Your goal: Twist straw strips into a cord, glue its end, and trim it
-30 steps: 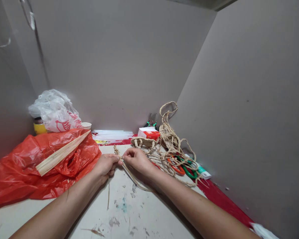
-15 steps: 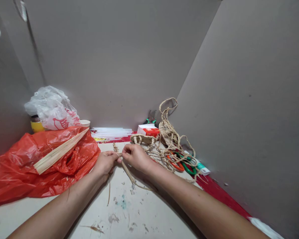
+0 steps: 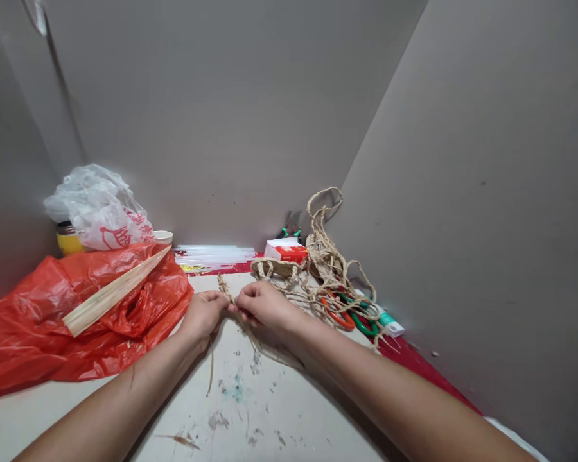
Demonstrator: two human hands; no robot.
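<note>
Pinched between the fingers of my left hand (image 3: pixel 206 316) is a short braid of dried plant fibre (image 3: pixel 223 282), its knotted end poking up past the fingertips. My right hand (image 3: pixel 264 307) sits close against it, thumb and forefinger closed on the same fibre. Loose strands (image 3: pixel 257 346) trail from the braid down under my right wrist, and one thin strand (image 3: pixel 211 369) hangs below my left hand. The exact grip point is partly hidden by the fingers.
A red plastic bag (image 3: pixel 29 321) carrying a dried leaf strip (image 3: pixel 115 292) lies left. Behind are a clear bag (image 3: pixel 96 205), white sticks (image 3: pixel 214 255) and a red-white box (image 3: pixel 285 250). Right: tangled braided cord (image 3: pixel 330 256), orange-handled scissors (image 3: pixel 340 316), a woven piece (image 3: pixel 277 268).
My right hand has shifted slightly, its fingers turning down over the strands. The left hand keeps its pinch almost in place. The view has moved a little.
</note>
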